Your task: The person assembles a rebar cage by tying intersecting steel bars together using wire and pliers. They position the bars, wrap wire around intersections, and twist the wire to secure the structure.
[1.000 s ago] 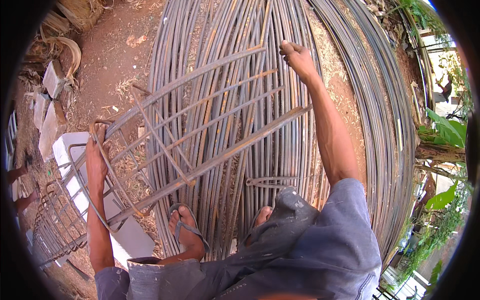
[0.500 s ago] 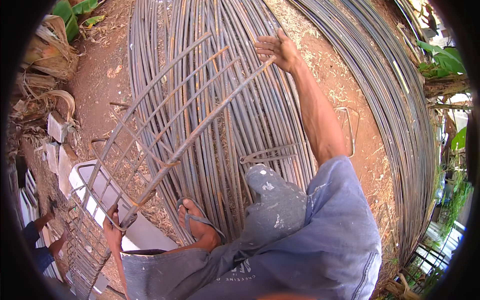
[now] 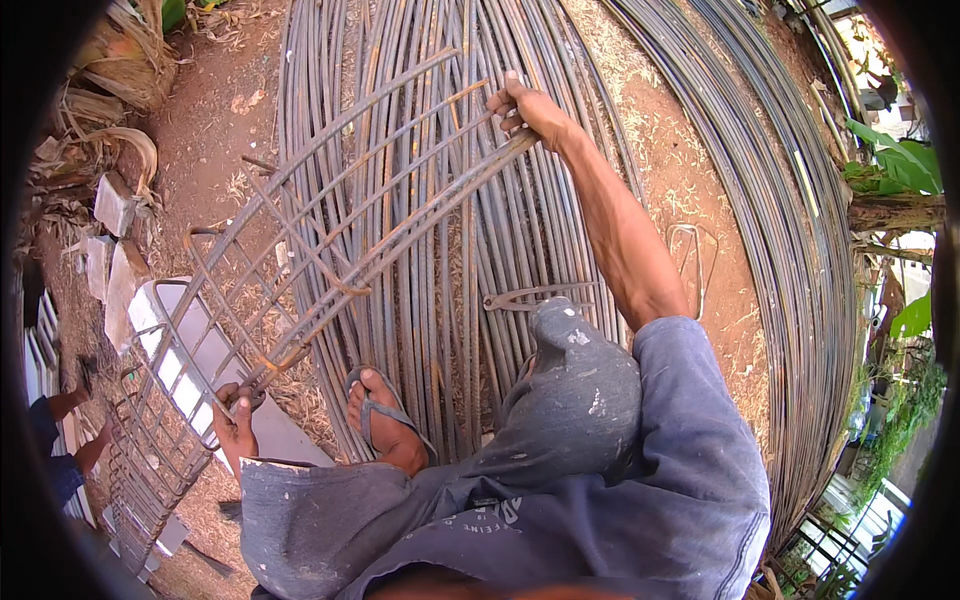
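A rusty rebar cage (image 3: 322, 240) of long bars tied to square stirrups slants across my left side. My left hand (image 3: 237, 425) is closed round its near lower end. At the far end, my right hand (image 3: 532, 108) is against the tips of two long bars that lie side by side, its fingers apart and half bent. Whether the palm presses on the bar ends is hard to see. Beyond my right knee, pincers (image 3: 535, 295) with spread handles lie on a bed of loose steel rods (image 3: 440, 290).
My sandalled foot (image 3: 388, 420) stands on the rods. A white board (image 3: 185, 345) and concrete blocks (image 3: 115, 205) are at left. More rods (image 3: 740, 170) curve along the right, past a bent wire stirrup (image 3: 690, 265). Another person's arms (image 3: 70, 405) show at the left edge.
My right hand has moved left and down to the bar ends, and its spread fingers have bent. A second bar now shows beside the cage's near long bar. My left hand keeps its hold.
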Motion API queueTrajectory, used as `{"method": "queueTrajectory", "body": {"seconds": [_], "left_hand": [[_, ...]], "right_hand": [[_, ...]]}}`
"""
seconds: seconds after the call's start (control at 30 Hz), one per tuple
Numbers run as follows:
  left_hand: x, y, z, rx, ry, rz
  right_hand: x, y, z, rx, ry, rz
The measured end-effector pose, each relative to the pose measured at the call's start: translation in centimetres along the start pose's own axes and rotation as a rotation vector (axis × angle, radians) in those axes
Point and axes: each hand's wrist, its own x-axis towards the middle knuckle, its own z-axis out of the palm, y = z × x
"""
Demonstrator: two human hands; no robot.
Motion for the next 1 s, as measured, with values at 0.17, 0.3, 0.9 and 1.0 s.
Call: {"method": "queueTrajectory", "body": {"seconds": [0.17,0.3,0.9,1.0], "left_hand": [[0.5,-1.2,0.6,0.229,-0.093,0.168],[1.5,-1.9,-1.1,0.357,-0.155,0.139],[3.6,-3.4,-2.5,0.504,-0.112,0.04],[2.3,-5.5,-2.0,0.439,0.044,0.029]], "right_hand": [[-1.7,0.2,-2.0,0.265,0.064,0.083],[-1.8,1.5,-3.0,0.54,0.14,0.104],[-2.8,7.2,5.4,1.043,0.544,-0.077],[-2.2,7.4,6.3,1.122,0.59,-0.192]]}}
